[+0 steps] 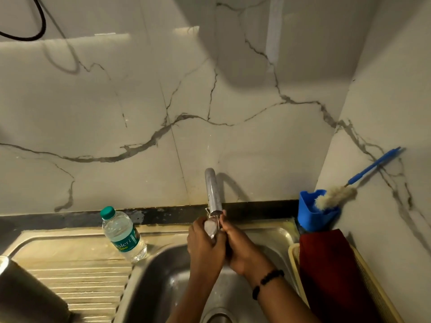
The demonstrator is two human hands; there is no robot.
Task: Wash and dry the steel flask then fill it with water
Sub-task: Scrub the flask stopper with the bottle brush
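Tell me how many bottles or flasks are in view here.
2: a plastic water bottle standing on the drainboard left of the sink, and a steel flask lying at the lower left edge. Others may be out of frame.

dark steel flask [28, 292] on drainboard, bottom-left

One steel flask [28, 290]; one plastic water bottle [123, 234]; one tap [213, 194]; one bottle brush [338, 194] (in one blue holder [312, 215]); one red cloth [331, 271]; two hands [205, 243].

Plastic btl [123, 234], blue brush [349, 190], red cloth [331, 271].
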